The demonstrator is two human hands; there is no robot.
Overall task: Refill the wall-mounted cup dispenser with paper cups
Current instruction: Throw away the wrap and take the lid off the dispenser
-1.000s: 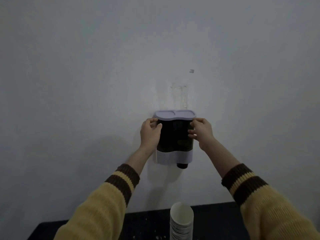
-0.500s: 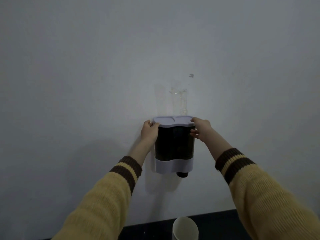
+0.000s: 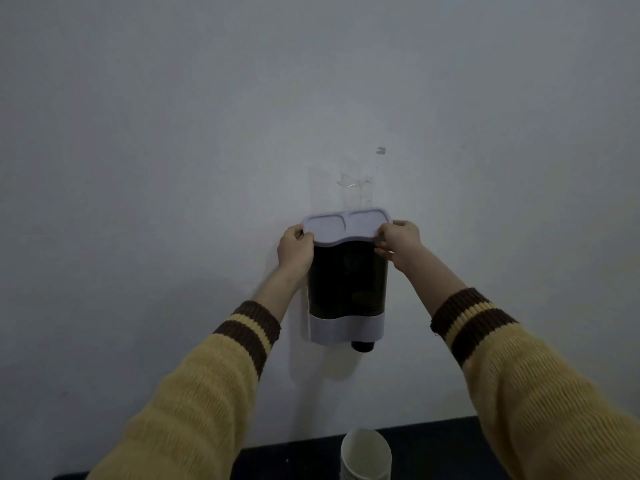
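Observation:
The cup dispenser [image 3: 347,285] hangs on the white wall: a dark see-through body, a pale band at the bottom and a dark outlet under its right side. Its pale lilac lid [image 3: 346,226] sits tilted at the top, front edge raised off the body. My left hand [image 3: 294,249] grips the lid's left end and my right hand [image 3: 398,242] grips its right end. A stack of white paper cups [image 3: 366,455] stands upright on the dark surface below, open end up.
A dark tabletop [image 3: 426,445] runs along the bottom edge against the wall. Bits of clear tape [image 3: 356,188] and a small mark [image 3: 381,150] stick to the wall above the dispenser. My yellow sleeves with brown cuffs fill the lower corners.
Both hands slid up from the dispenser's sides to the lid's ends, and the lid has tipped up off the body. My view rose, so the cup stack sits lower in frame.

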